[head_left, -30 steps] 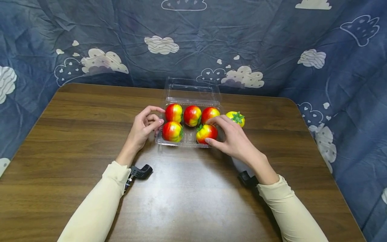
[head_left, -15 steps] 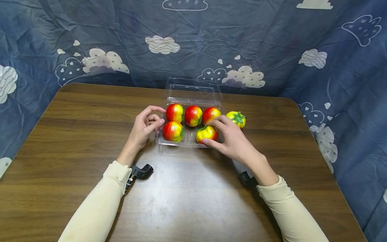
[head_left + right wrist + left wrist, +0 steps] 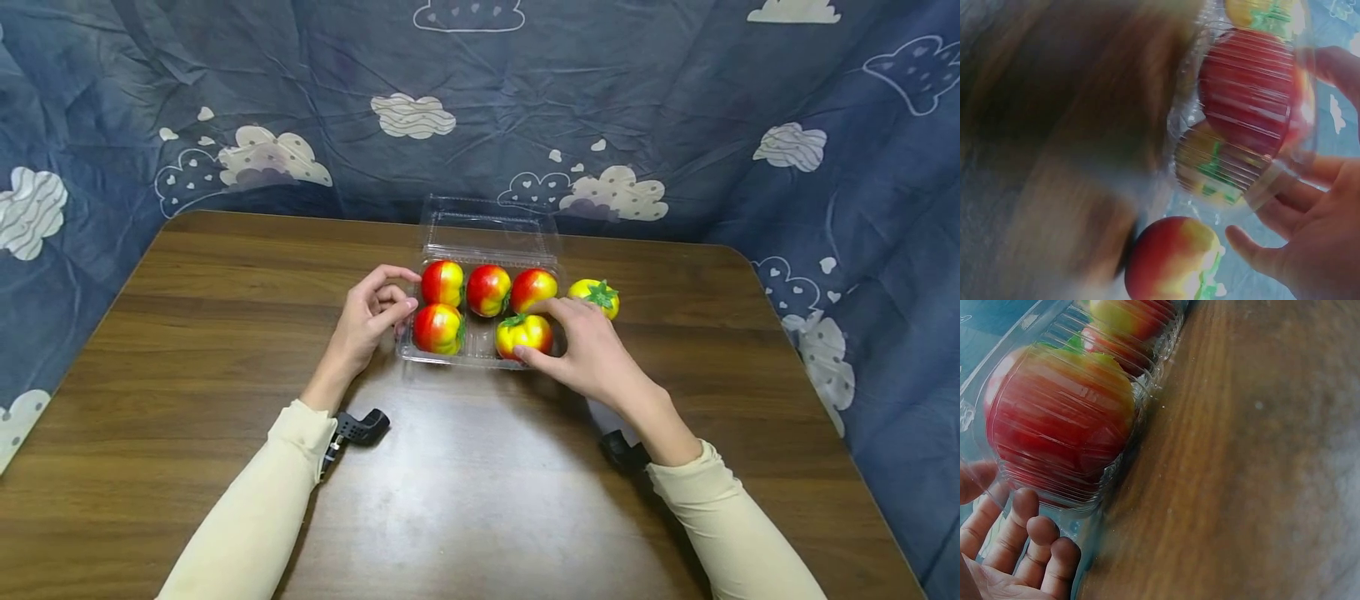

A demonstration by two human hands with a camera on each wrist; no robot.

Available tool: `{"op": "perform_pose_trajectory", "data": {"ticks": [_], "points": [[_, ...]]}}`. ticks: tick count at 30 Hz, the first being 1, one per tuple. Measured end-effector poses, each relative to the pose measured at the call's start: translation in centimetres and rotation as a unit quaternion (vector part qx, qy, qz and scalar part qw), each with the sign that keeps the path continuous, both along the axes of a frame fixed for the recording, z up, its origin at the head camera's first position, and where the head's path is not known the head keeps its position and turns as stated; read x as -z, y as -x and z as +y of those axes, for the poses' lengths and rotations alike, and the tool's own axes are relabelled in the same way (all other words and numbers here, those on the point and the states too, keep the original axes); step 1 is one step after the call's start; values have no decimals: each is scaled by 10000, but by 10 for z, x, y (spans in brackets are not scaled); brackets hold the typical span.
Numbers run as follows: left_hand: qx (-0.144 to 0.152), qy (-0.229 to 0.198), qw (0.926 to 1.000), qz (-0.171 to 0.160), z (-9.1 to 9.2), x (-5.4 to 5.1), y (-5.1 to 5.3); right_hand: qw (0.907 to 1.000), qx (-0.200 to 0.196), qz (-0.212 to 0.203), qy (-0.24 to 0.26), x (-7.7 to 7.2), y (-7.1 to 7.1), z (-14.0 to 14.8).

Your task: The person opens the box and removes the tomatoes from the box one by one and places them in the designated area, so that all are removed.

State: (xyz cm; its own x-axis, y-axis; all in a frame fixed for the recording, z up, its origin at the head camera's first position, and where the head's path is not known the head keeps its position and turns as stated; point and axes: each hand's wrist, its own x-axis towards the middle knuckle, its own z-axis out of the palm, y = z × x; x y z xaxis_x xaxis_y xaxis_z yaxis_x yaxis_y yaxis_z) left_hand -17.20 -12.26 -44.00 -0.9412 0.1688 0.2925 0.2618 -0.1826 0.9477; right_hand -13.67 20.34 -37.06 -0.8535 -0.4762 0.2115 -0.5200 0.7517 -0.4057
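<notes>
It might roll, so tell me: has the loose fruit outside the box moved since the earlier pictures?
No: in the head view the loose fruit keeps its place under the white spotted cloud; the whole picture only shifted slightly right.

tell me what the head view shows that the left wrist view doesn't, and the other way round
Only the head view: the right hand; the round yellow-topped fruit with green leaves, lying outside the rectangular clear plastic box on its right; and the cream cloth sleeves.

Only the left wrist view: the ribbed outer wall of the box close up, with fruit seen through it, and the palm side of the left hand.

Both: that left hand at the box's side, round red-and-yellow fruits inside the box, and the brown wood-grain table.
</notes>
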Motion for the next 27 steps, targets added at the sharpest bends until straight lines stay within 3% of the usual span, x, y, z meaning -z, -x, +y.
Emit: {"op": "perform_pose_trajectory", "data": {"ticks": [6,13,19,27], "points": [[-20,-19,10000,-19,0,0,0,9993,-26,-46,374,-8,-1,3],[-51,42,10000,-13,0,1,1,9964,-65,176,825,-16,0,11],[-54,88,9999,0,1,0,1,9917,239,329,1222,-25,3,23],[-48,138,9999,-28,0,-1,0,9888,621,317,1323,-28,8,35]]}}
